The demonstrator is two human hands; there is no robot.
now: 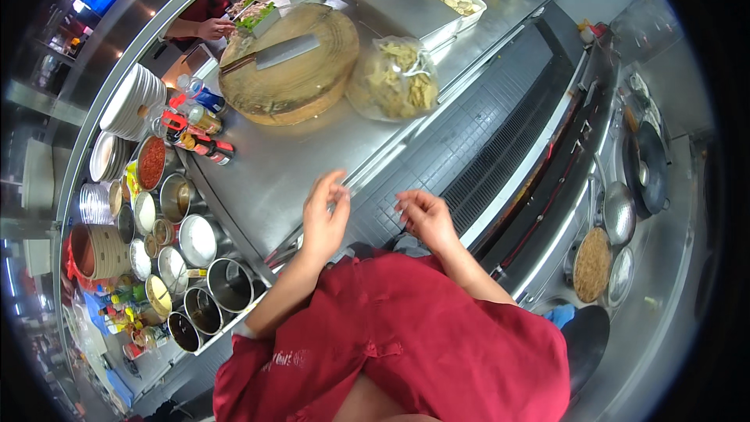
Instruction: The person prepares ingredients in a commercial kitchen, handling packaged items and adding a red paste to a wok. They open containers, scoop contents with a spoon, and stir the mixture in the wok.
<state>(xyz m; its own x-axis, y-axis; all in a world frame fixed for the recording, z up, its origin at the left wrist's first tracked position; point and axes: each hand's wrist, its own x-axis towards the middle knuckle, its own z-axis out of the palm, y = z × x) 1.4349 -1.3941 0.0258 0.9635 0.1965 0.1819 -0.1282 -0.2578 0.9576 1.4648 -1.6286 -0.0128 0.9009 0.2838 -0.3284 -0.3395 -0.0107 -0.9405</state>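
Observation:
My left hand (326,220) hovers by the front edge of a stainless steel counter (275,170), its fingers loosely bent and apart, with nothing in it. Over the gap beside that counter hangs my right hand (429,218), also empty, with curled fingers not pressed together. Beyond both hands, a thick round wooden chopping block (328,64) rests on the counter. Across its top lies a cleaver (287,51) with a dark handle. A tied clear plastic bag (401,79) of pale yellowish-green food pieces sits against the block's right side.
Sauce bottles (202,123) and stacked plates (135,102) stand left. Nearer are several metal seasoning pots (231,286). Along the right runs a stove with woks (649,170) and a pan of brown food (592,264). Another person's hand (215,29) is near food-filled trays behind the block.

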